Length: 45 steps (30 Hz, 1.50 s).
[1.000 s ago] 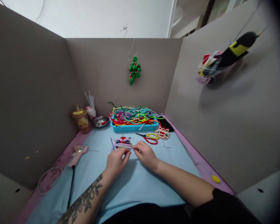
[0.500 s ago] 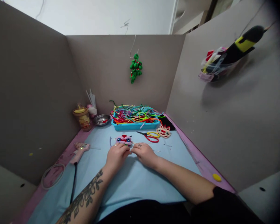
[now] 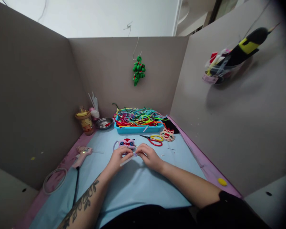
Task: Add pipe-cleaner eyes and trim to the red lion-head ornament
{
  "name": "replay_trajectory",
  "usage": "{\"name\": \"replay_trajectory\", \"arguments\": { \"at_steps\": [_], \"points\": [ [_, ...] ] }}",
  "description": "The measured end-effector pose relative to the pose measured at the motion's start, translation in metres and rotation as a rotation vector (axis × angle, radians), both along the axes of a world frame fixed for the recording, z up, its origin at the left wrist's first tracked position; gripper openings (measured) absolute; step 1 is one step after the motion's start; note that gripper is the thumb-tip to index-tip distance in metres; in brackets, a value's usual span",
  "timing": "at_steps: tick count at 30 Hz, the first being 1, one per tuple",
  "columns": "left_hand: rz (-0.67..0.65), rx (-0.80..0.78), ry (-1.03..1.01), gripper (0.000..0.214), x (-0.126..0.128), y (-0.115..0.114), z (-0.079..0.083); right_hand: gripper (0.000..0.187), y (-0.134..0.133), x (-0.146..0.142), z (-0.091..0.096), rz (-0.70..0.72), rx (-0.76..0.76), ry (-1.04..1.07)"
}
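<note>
My left hand point(image 3: 120, 158) is closed in a pinch on a thin whitish strip point(image 3: 126, 161), which juts out below the fingers toward me. Facing it, my right hand point(image 3: 149, 156) pinches a small lilac bit of pipe cleaner point(image 3: 135, 154) at the strip's far end. The fingertips nearly meet, so how the two pieces join cannot be made out. Just beyond the hands lies a pink, red and blue lion-head figure point(image 3: 126, 143) made of pipe cleaners. A lilac pipe cleaner point(image 3: 114, 145) curves out at its left side.
Behind stands a blue tray point(image 3: 138, 129) heaped with coloured pipe cleaners. Scissors point(image 3: 154, 140) and a cream lion-head figure point(image 3: 167, 135) lie to the right. At left are a glue gun point(image 3: 83, 156) with its cord, a metal bowl point(image 3: 104, 123) and a cup point(image 3: 85, 122).
My fingers have lifted and parted slightly, and the whitish strip and lilac bit now show between my hands. The lion-head figure has stayed in place.
</note>
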<state>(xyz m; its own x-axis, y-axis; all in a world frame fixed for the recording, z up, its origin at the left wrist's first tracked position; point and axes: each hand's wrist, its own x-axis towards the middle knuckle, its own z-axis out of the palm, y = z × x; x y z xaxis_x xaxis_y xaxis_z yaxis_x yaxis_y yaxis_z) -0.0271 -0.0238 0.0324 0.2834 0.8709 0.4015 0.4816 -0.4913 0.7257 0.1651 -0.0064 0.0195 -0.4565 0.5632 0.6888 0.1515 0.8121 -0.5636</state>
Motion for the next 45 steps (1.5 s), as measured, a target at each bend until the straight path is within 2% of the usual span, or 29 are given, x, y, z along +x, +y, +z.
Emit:
{"name": "replay_trajectory", "arguments": {
  "at_steps": [9, 13, 17, 24, 27, 31, 35, 40, 45],
  "points": [
    [-0.027, -0.105, -0.053, 0.022, 0.014, -0.006, -0.011, 0.009, -0.002, -0.003, 0.002, -0.11, -0.253, 0.02],
    [0.069, 0.043, -0.017, 0.017, 0.012, -0.002, -0.015, 0.008, 0.0, -0.006, -0.003, -0.075, -0.44, 0.057],
    [0.108, 0.13, 0.023, 0.017, 0.012, -0.003, -0.017, 0.007, 0.001, -0.01, -0.006, -0.014, -0.57, 0.106],
    [0.155, 0.242, 0.1, 0.015, 0.012, -0.006, -0.015, 0.01, -0.001, -0.012, -0.005, 0.066, -0.694, 0.122],
    [0.189, 0.307, 0.178, 0.016, 0.01, -0.008, -0.015, 0.011, -0.002, -0.012, -0.006, 0.075, -0.697, 0.131],
    [0.211, 0.368, 0.251, 0.018, 0.011, -0.012, -0.013, 0.009, -0.004, -0.012, -0.005, 0.008, -0.545, 0.118],
    [0.219, 0.351, 0.21, 0.02, 0.013, -0.015, -0.01, 0.01, -0.007, -0.01, -0.002, -0.11, -0.235, 0.062],
    [0.22, 0.149, 0.06, 0.024, 0.017, -0.013, -0.008, 0.014, -0.006, -0.004, -0.004, -0.194, 0.129, -0.072],
    [0.194, -0.087, -0.082, 0.031, 0.02, -0.008, -0.008, 0.019, -0.003, 0.0, -0.009, -0.294, 0.295, -0.225]
  ]
}}
